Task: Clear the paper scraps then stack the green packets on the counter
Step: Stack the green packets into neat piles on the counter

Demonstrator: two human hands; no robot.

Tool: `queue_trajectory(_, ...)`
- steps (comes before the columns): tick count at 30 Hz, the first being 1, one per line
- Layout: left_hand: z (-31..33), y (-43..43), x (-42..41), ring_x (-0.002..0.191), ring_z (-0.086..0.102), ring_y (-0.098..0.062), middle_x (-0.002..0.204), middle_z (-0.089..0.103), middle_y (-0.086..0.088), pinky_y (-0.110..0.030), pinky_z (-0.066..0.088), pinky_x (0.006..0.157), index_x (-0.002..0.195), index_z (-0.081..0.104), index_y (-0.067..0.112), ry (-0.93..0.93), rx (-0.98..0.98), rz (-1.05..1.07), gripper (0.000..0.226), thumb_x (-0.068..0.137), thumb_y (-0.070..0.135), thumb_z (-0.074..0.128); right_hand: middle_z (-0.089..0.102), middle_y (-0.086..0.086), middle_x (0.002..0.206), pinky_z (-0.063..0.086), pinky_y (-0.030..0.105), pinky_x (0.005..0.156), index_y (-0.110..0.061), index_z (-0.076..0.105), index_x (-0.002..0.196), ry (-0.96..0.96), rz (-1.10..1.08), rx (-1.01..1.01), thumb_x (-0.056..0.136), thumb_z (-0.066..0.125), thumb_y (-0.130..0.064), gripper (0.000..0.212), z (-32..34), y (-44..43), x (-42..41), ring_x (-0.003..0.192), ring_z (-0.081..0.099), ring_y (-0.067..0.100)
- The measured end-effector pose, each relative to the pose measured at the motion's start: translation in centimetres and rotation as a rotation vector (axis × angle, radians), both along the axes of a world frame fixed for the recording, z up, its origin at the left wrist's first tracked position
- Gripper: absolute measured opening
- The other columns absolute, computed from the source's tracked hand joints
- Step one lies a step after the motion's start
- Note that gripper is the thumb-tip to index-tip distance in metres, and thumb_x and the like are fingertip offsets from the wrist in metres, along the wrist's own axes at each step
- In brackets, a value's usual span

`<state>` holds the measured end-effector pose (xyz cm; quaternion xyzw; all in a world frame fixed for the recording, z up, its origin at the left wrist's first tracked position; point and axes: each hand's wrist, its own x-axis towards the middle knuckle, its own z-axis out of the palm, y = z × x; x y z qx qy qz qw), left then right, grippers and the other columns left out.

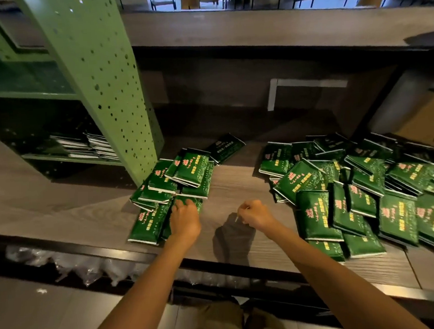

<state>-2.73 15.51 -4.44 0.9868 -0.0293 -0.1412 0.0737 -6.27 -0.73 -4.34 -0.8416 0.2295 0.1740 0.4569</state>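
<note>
Left hand [185,220]: fingers curled down onto a flat green printed packet [197,204] at the near end of the left pile [182,172]; you grip it there.

Right hand [253,216]: thumb and forefinger pinch a thin pale paper scrap [237,216], held just above the bare strip of grey wood-grain counter [233,183] between the two groups of packets.

Left pile: roughly layered, long axes slanting away from you and rightward, its far side near the green perforated metal column [100,82].

Right heap [355,192]: loose, overlapping, orientations mixed; the nearest packets lie lengthwise away from you, just right of your right hand.

Judgement: scrap clearing is not finished while you hold that sliver. The heap is the bulk of the stacking, and your right hand is the nearer one. Each packet must cross the gap leftward and be turned to match the pile's slant.
</note>
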Motion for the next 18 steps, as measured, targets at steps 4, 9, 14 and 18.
queue_trajectory(4, -1.9, 0.1, 1.0, 0.138, 0.023, -0.039, 0.149, 0.021, -0.028, -0.042, 0.027, 0.11, 0.145, 0.022, 0.001, 0.001, 0.066, -0.001, 0.052, 0.095, 0.002, 0.036, 0.061, 0.008, 0.08, 0.042, 0.025, 0.058, -0.001, 0.069, 0.088, -0.127, 0.034, -0.023, 0.09, 0.051, -0.007, 0.02, -1.4, 0.2, 0.8, 0.074, 0.057, 0.019)
queue_trajectory(9, -3.3, -0.5, 1.2, 0.134, 0.028, -0.033, 0.143, 0.036, -0.017, -0.039, 0.028, 0.106, 0.14, 0.038, 0.013, -0.122, -0.116, -0.071, 0.044, 0.098, 0.023, 0.046, 0.066, 0.01, 0.084, 0.048, 0.027, 0.068, -0.001, 0.067, 0.1, -0.231, 0.115, -0.111, 0.089, 0.052, -0.009, 0.02, -2.3, 0.2, 2.5, 0.067, 0.056, 0.015)
queue_trajectory(14, -4.1, -1.9, 1.3, 0.135, 0.029, -0.036, 0.145, 0.032, -0.02, -0.044, 0.031, 0.106, 0.144, 0.025, 0.013, -0.125, -0.269, 0.014, 0.08, 0.083, 0.046, 0.064, 0.07, 0.015, 0.091, 0.052, 0.035, 0.079, -0.009, 0.069, 0.09, -0.292, 0.162, -0.201, 0.089, 0.056, -0.014, 0.014, -3.4, -1.3, 3.1, 0.075, 0.058, 0.019)
queue_trajectory(18, -4.3, -3.0, 1.3, 0.127, 0.043, -0.033, 0.138, 0.044, -0.016, -0.043, 0.04, 0.098, 0.14, 0.026, 0.012, -0.141, -0.437, 0.03, 0.084, 0.077, 0.04, 0.073, 0.07, 0.019, 0.093, 0.051, 0.031, 0.071, 0.003, 0.071, 0.091, -0.354, 0.191, -0.262, 0.091, 0.053, -0.014, 0.025, -3.9, -2.6, 3.0, 0.073, 0.058, 0.018)
